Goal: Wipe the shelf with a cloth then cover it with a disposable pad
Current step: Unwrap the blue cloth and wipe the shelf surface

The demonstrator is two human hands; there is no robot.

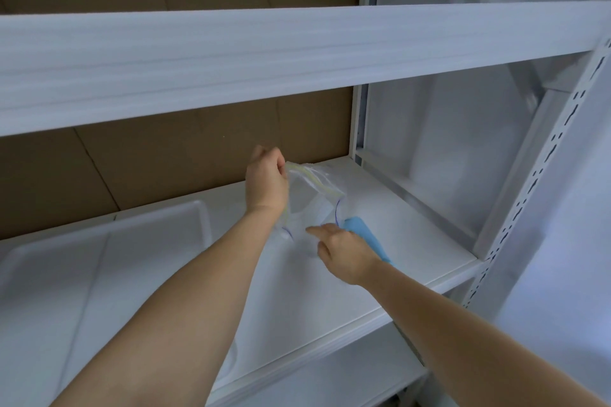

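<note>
Shelf (380, 261): white metal surface, framed by a slotted upright (542, 155) at the right and a brown cardboard backing (165, 155) behind. Left hand (266, 180): raised above the shelf, fingers curled around the top edge of a clear plastic bag (314, 201), which hangs down toward the shelf. Right hand (344, 253): lower and just right of the bag, index finger extended toward the bag's lower part, remaining fingers gripping a blue cloth (367, 236) against the palm. Cloth trails back along the wrist, above the shelf. White tray (109, 241): resting on the shelf at the left, well apart from both hands.
</note>
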